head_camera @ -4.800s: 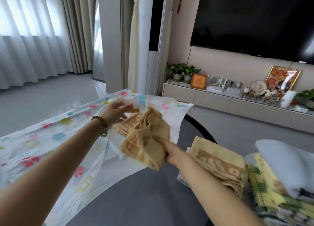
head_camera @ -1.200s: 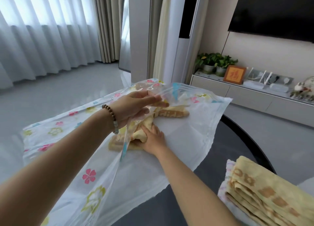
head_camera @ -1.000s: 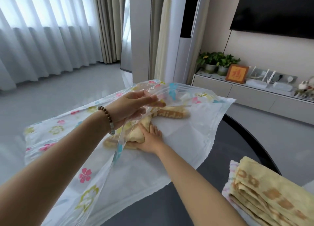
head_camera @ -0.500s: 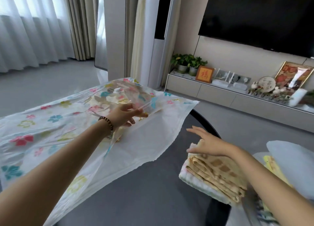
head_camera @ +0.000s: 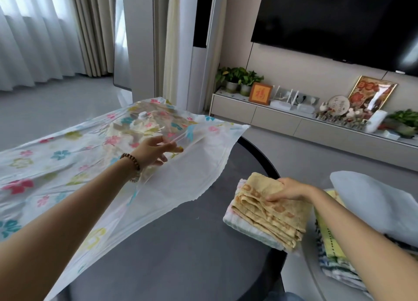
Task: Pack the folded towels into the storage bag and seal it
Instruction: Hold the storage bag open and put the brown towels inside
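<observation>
The left hand [head_camera: 156,150] pinches the upper film of the storage bag [head_camera: 67,165] at its mouth, thumb against fingers, and lifts it off the lower sheet; the bag lies spread across the dark table [head_camera: 181,244], with something yellowish showing through the plastic deeper in. The right hand [head_camera: 287,190] curls over the folded yellow towel [head_camera: 271,212], thumb at its near edge, fingers on top; that towel sits on a white towel [head_camera: 246,228] near the table's rim, well apart from the bag's mouth. The grip seems to take only the upper layers (hard to be sure), so the folds may fall open on the way across; the white towel could be dragged off the rim; a slipping pinch would let the mouth sag shut.
</observation>
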Demonstrator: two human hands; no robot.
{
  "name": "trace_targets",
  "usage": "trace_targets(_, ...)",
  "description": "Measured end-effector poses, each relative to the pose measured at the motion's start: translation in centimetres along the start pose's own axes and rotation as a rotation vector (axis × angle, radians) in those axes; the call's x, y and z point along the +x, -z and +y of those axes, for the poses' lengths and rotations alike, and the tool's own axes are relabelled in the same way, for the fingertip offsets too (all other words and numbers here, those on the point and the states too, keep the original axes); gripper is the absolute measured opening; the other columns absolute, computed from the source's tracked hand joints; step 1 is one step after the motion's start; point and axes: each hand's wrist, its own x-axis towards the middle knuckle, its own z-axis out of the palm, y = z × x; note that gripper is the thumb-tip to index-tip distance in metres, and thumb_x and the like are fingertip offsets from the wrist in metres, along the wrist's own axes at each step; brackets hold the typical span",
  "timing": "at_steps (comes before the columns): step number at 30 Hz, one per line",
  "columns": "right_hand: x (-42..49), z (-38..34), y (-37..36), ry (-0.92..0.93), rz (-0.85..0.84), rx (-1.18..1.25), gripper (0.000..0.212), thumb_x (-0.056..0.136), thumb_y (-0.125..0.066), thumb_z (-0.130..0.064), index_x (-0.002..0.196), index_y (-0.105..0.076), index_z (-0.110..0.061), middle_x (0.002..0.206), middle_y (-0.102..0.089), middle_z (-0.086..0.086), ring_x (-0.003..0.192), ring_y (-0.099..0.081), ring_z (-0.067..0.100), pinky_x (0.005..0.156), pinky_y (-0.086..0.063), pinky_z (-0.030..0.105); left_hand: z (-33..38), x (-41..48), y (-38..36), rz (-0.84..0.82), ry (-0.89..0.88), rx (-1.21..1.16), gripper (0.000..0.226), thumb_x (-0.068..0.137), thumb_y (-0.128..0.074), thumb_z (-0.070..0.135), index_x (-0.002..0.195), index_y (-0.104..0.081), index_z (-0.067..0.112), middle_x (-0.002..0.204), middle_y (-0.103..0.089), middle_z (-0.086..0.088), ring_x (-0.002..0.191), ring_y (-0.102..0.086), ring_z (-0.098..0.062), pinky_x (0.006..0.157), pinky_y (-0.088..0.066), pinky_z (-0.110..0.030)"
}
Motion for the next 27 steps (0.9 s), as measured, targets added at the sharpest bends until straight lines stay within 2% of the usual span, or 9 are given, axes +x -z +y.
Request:
trace_targets(3,-0.3,-0.9,0.5,0.098,0.077,-0.034,0.040,0.062,-0.086,-0.037,0.093,-0.063,-0.026,0.100,-0.069,-0.004,0.084,-0.062,0.007,0.065,-0.045,0.018,0.5,0.0,0.2,0.024,-0.032,0.004,0.015,0.091,-0.053,0.027,0.078,-0.054,0.020,0.099,-0.070,0.001,0.040,-0.046,0.001,0.042,-0.042,-0.011)
trace_targets(9,-3.9,-4.6,4.5,0.263,-0.078,0.041,0.039,0.066,-0.085,-0.030,0.098,-0.063,-0.032,0.088,-0.073,-0.016,0.077,-0.067,-0.002,0.056,-0.047,0.006,2.2,0.2,1.4,0.065,-0.084,-0.012,0.020,0.092,-0.052,0.029,0.075,-0.049,0.020,0.071,-0.072,0.023,0.039,-0.044,0.003,0.041,-0.039,-0.008)
trace_targets(13,-4.8,-8.5,5.6,0.464,-0.213,0.547,0.032,0.067,-0.080,-0.017,0.097,-0.072,-0.023,0.100,-0.075,0.004,0.090,-0.072,0.018,0.066,-0.057,0.023,3.1,0.3,2.1,0.097,-0.081,-0.062,0.021,0.092,-0.052,0.031,0.073,-0.050,0.024,0.075,-0.073,0.022,0.039,-0.042,0.004,0.042,-0.038,-0.007)
trace_targets(16,-1.6,-12.5,2.7,0.470,-0.244,0.828,0.019,0.073,-0.072,-0.016,0.092,-0.076,-0.018,0.101,-0.074,0.009,0.088,-0.072,0.022,0.074,-0.059,0.033,3.5,0.5,2.5,0.094,-0.084,-0.116,0.017,0.091,-0.053,0.031,0.076,-0.051,0.023,0.078,-0.074,0.019,0.040,-0.040,0.002,0.040,-0.035,-0.008)
trace_targets(18,0.9,-15.8,-1.2,0.370,-0.211,0.924,0.029,0.076,-0.072,-0.019,0.104,-0.071,-0.011,0.110,-0.070,0.015,0.093,-0.068,0.026,0.087,-0.055,0.040,3.9,0.5,3.1,0.101,-0.089,-0.123,0.014,0.091,-0.053,0.031,0.081,-0.053,0.021,0.082,-0.075,0.016,0.040,-0.041,0.001,0.042,-0.036,-0.009)
trace_targets(20,2.9,-18.8,-5.7,0.194,-0.160,1.022,0.058,0.080,-0.073,-0.022,0.130,-0.051,-0.003,0.124,-0.061,0.020,0.106,-0.062,0.030,0.095,-0.050,0.044,4.3,0.6,3.8,0.119,-0.102,-0.110,0.015,0.090,-0.053,0.033,0.082,-0.053,0.021,0.090,-0.075,0.012,0.042,-0.040,0.001,0.045,-0.036,-0.011)
trace_targets(23,4.3,-21.5,-11.4,0.123,0.071,0.722,0.106,0.079,-0.070,-0.045,0.151,0.002,-0.018,0.156,-0.019,0.014,0.139,-0.030,0.031,0.112,-0.031,0.045,4.7,0.7,4.6,0.112,-0.120,-0.103,0.017,0.090,-0.054,0.033,0.077,-0.052,0.021,0.098,-0.074,0.008,0.042,-0.038,-0.001,0.045,-0.034,-0.013)
trace_targets(25,5.5,-21.6,-13.2,0.397,0.235,0.312,0.102,0.075,-0.062,-0.065,0.149,0.003,-0.039,0.160,0.012,0.001,0.146,0.005,0.028,0.118,-0.011,0.049,4.8,0.6,5.0,0.088,-0.126,-0.103,0.018,0.090,-0.054,0.032,0.076,-0.052,0.021,0.097,-0.074,0.007,0.043,-0.038,-0.001,0.046,-0.034,-0.013)
trace_targets(27,5.8,-21.9,-13.8,0.594,0.118,0.136,0.089,0.072,-0.050,-0.078,0.145,-0.006,-0.054,0.157,0.025,-0.007,0.142,0.028,0.025,0.115,0.007,0.050,4.7,0.6,5.2,0.078,-0.130,-0.097,0.017,0.089,-0.055,0.031,0.077,-0.054,0.020,0.096,-0.074,0.008,0.043,-0.039,-0.001,0.046,-0.036,-0.013)
